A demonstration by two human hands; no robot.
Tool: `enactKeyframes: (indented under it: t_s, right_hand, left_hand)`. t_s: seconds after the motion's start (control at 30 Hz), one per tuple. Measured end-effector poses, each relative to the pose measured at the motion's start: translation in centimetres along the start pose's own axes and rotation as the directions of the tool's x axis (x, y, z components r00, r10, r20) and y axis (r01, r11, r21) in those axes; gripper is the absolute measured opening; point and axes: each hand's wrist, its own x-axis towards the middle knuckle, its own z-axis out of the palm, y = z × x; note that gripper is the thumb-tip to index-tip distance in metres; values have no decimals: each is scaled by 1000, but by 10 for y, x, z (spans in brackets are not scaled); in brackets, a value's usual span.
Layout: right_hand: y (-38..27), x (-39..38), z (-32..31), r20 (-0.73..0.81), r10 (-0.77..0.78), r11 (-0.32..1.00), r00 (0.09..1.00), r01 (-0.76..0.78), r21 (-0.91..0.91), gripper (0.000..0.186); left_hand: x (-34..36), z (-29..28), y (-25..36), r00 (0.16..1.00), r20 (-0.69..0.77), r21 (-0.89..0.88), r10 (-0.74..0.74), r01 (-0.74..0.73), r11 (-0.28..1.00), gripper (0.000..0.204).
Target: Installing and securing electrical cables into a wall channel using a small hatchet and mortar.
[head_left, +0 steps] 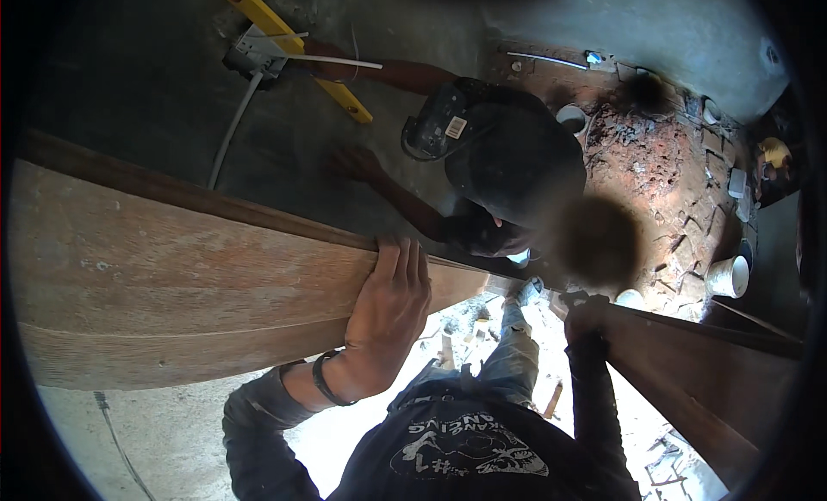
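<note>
My left hand (388, 316) is closed over the edge of a wide wooden door jamb (198, 277) on the left, its fingers bent across the rim and its thumb hidden. A dark bracelet circles that wrist. On the right, my right hand (587, 316) is in shadow, curled at the end of the opposite wooden jamb (689, 354). Its single fingers are hard to make out. Beyond the left jamb, a co-worker in a black cap (435, 126) leans by the grey wall. One of their hands is at a yellow spirit level (345, 100); the other touches the wall.
A wall box (258, 53) with white conduits sits beside the level. Rubble (642, 152) heaps on the brick-strewn floor, with a white bucket (728, 277) on the right. Another person (775, 152) shows at the far right. Wood scraps lie around my feet. Dark blurs hide parts of the view.
</note>
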Motion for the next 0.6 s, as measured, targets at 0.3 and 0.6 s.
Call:
enactKeyframes:
  t_s: [0.3, 0.6]
  right_hand:
    - [3, -16, -9, -56, -9, 1000, 998, 9, 1, 26]
    - [5, -30, 4, -34, -26, 998, 999, 24, -54, 28]
  left_hand:
    - [-2, 11, 9, 936, -210, -307, -281, 210, 928, 24]
    - [8, 19, 19, 933, -237, -107, -271, 252, 962, 26]
